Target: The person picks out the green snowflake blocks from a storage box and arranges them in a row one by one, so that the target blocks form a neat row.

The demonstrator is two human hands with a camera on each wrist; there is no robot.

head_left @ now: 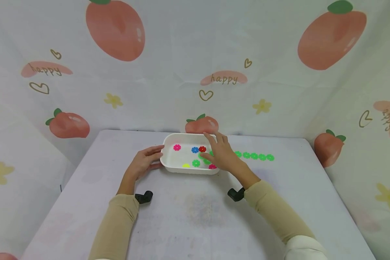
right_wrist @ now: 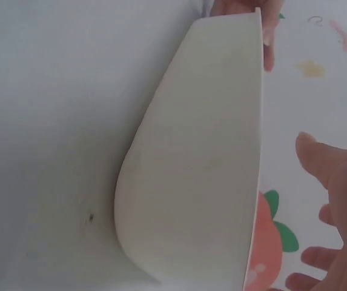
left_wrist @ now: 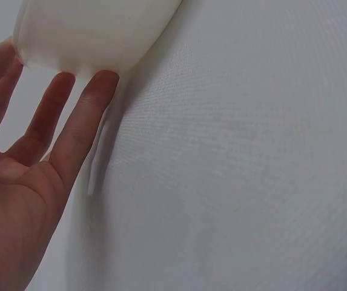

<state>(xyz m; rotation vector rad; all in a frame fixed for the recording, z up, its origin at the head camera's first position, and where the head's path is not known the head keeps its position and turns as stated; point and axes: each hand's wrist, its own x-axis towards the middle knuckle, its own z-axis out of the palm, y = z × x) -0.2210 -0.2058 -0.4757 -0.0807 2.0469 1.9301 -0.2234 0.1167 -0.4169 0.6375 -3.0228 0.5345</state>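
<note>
A white oblong tray (head_left: pixel 170 138) lies on the table and holds several flower-shaped discs: pink (head_left: pixel 177 147), blue (head_left: pixel 195 150), red (head_left: pixel 202 149), green (head_left: pixel 196 163) and yellow (head_left: pixel 186 165). My left hand (head_left: pixel 146 160) rests against the tray's left end. In the left wrist view its straight fingers (left_wrist: pixel 70 127) touch the tray's wall (left_wrist: pixel 88 30). My right hand (head_left: pixel 220 153) hovers over the tray's right part with spread fingers, its thumb beside a green disc (head_left: pixel 202 156). The right wrist view shows the tray's outer wall (right_wrist: pixel 203 151) and these fingers (right_wrist: pixel 337 176) holding nothing.
A row of several green discs (head_left: pixel 254 156) lies on the table right of the tray. Another pink disc (head_left: pixel 212 166) lies under my right hand. The pale table (head_left: pixel 195 216) is enclosed by peach-print cloth walls (head_left: pixel 221 79). Black wrist mounts (head_left: pixel 144 197) sit on both sleeves.
</note>
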